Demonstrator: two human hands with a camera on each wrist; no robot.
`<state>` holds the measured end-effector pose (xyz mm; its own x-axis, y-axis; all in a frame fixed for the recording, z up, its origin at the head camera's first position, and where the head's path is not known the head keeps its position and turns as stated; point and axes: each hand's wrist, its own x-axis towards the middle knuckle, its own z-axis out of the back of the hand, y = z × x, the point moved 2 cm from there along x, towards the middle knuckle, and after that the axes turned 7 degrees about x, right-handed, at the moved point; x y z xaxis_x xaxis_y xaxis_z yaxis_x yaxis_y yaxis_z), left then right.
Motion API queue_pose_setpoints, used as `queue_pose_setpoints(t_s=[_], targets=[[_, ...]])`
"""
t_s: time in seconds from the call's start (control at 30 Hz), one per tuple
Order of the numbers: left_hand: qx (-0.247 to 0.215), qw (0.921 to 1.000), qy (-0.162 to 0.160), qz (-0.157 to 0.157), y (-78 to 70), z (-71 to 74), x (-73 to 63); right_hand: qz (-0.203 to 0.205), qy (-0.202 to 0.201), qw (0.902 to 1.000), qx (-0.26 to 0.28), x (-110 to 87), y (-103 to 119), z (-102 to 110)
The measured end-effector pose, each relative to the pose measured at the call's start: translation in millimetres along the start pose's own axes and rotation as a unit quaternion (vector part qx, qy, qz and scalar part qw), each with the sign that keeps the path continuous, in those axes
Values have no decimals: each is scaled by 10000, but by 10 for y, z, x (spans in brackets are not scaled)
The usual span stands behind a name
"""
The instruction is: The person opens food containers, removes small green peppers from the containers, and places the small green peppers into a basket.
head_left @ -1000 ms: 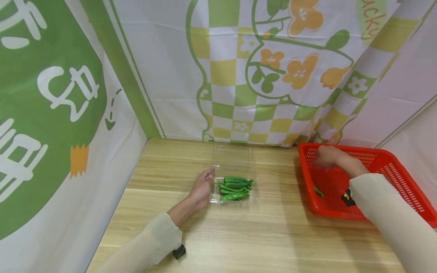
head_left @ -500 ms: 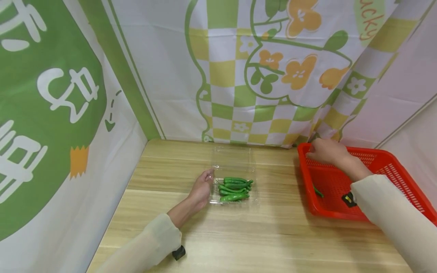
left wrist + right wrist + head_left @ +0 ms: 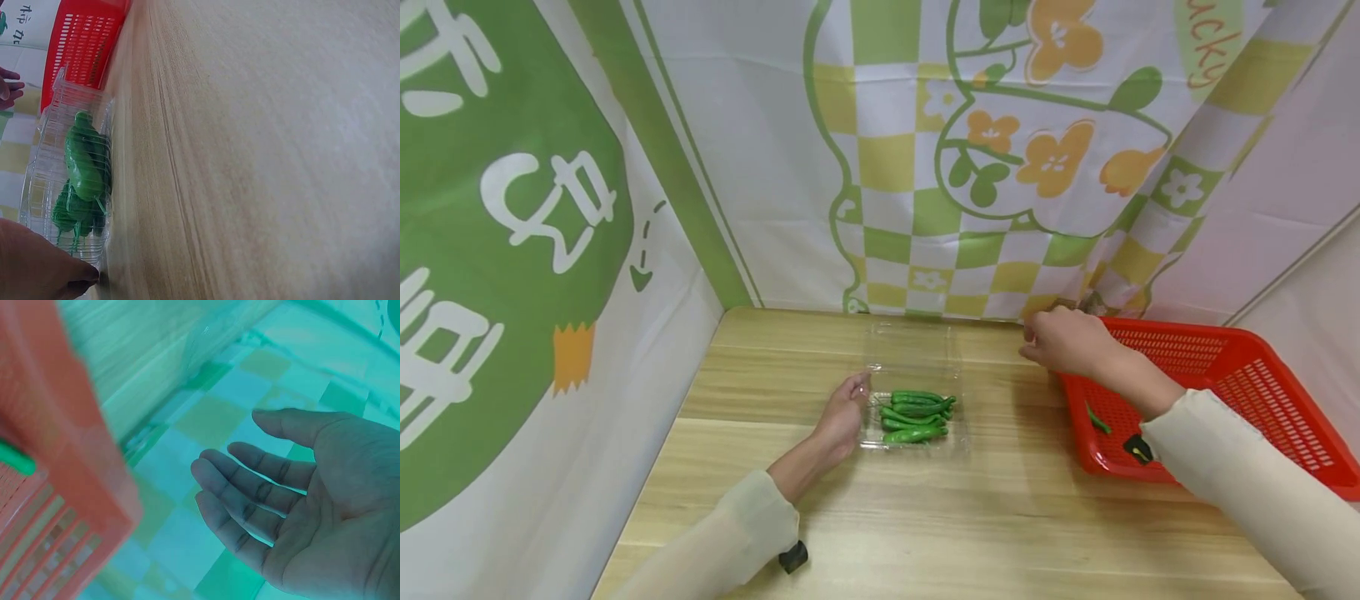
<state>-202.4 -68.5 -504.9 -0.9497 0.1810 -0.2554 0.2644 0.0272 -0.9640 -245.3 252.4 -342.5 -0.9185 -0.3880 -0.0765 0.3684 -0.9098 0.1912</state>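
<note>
My left hand (image 3: 838,417) grips the left edge of a clear plastic clamshell box (image 3: 913,346), its lid folded back toward the wall. Several green chili peppers (image 3: 917,417) lie side by side in the box. The left wrist view has my thumb (image 3: 40,265) at the near end of the box. Over the far left corner of a red plastic basket (image 3: 1086,454) hovers my right hand (image 3: 1067,340). The right wrist view shows that hand (image 3: 337,487) with fingers loosely bent and nothing in them. One small green pepper (image 3: 1097,419) lies on the basket's floor.
A wooden table (image 3: 760,367) carries the box in the middle and the basket at the right. Behind its far edge hangs a printed cloth (image 3: 940,200), and a white and green sheet (image 3: 655,367) lines the left side.
My right hand has risen out of the basket and moved left past its rim. The left hand, the box and the peppers in it have stayed in place.
</note>
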Motion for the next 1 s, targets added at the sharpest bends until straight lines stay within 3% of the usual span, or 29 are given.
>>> queue_pose_setpoints(t_s=[0.33,0.57,1.0], targets=[[-37,10000,29,-44,11,-1,11,1074,283,9937,-167,-7,448,-254],[-88,10000,17,-25,0,-9,6,1918,645,9793,-70,23,675,-479],[22,9999,-130,-107,5,-28,8,2780,1106,9535,367,154,1006,-823]])
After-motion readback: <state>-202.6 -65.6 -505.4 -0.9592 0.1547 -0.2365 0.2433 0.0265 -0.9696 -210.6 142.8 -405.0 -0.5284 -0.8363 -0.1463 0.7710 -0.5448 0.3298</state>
